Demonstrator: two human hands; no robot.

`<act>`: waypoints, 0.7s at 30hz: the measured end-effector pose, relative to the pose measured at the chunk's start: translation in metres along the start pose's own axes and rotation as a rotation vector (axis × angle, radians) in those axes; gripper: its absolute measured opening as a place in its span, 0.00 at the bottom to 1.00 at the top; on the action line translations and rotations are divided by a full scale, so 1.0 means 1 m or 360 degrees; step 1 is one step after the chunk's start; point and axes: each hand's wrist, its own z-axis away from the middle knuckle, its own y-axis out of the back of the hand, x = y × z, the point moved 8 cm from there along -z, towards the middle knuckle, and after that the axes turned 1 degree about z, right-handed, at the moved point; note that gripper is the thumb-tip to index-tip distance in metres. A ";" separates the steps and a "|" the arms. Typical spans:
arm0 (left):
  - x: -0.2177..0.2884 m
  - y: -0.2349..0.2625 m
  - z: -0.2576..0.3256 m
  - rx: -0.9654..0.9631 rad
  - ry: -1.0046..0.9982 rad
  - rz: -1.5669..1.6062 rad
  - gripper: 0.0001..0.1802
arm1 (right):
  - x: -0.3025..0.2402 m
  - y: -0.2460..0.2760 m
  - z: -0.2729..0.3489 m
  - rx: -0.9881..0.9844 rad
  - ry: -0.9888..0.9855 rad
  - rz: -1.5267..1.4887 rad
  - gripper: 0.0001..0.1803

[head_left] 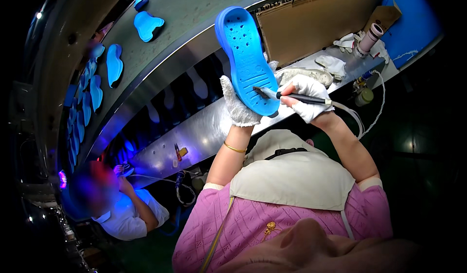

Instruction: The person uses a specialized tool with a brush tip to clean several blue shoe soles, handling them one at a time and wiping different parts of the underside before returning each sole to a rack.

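My left hand (pixel 237 106), in a white knitted glove, grips a bright blue shoe sole (pixel 247 61) by its near end. The sole is tilted up, with small holes at its far end and ridges across the near part. In my right hand (pixel 307 89), gloved with bare fingertips showing, is a brush (pixel 302 98) with a black handle and a pale hose at its back. Its dark bristles touch the sole's face near the close end. Behind my right hand, a whitish shoe-shaped piece (pixel 306 74) lies on the metal bench (pixel 202 132).
Several blue soles (pixel 115 64) lie on the dark belt (pixel 170 10) beyond the bench. A cardboard sheet (pixel 316 27) leans at its edge. White gloves (pixel 332 66) and a pink cylinder (pixel 371 38) stand right. Pliers (pixel 178 152) lie left, near a co-worker (pixel 129 209).
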 end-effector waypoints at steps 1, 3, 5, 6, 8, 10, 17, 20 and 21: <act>0.002 0.001 -0.001 0.0032 -0.0013 -0.0064 0.48 | 0.001 -0.003 0.002 -0.0010 0.0030 0.0103 0.05; 0.002 0.002 -0.004 0.0069 -0.0008 -0.0070 0.49 | -0.017 -0.014 0.006 0.0005 0.0469 0.0378 0.06; 0.005 0.006 -0.004 0.0041 0.0023 -0.0051 0.49 | -0.012 -0.028 0.008 -0.0183 0.0314 0.0245 0.06; 0.004 0.005 -0.004 0.0004 0.0065 -0.0031 0.49 | -0.012 -0.027 0.008 -0.0181 0.0313 0.0245 0.06; 0.005 0.003 -0.004 -0.0010 0.0051 -0.0023 0.49 | 0.016 -0.017 0.004 -0.0122 -0.0225 -0.0217 0.05; 0.010 0.004 -0.006 0.0023 0.0037 -0.0044 0.49 | 0.013 -0.008 0.002 -0.0039 -0.0155 -0.0318 0.06; 0.014 0.007 -0.013 -0.0052 0.0134 0.0023 0.46 | 0.016 -0.016 0.000 -0.0347 -0.0311 -0.0234 0.05; 0.013 -0.002 -0.016 -0.0057 0.0186 0.0094 0.46 | 0.012 -0.006 -0.006 -0.0171 -0.0078 -0.0119 0.05; 0.014 -0.004 -0.018 -0.0130 0.0258 0.0238 0.46 | 0.007 -0.009 -0.004 -0.0217 0.0073 -0.0074 0.06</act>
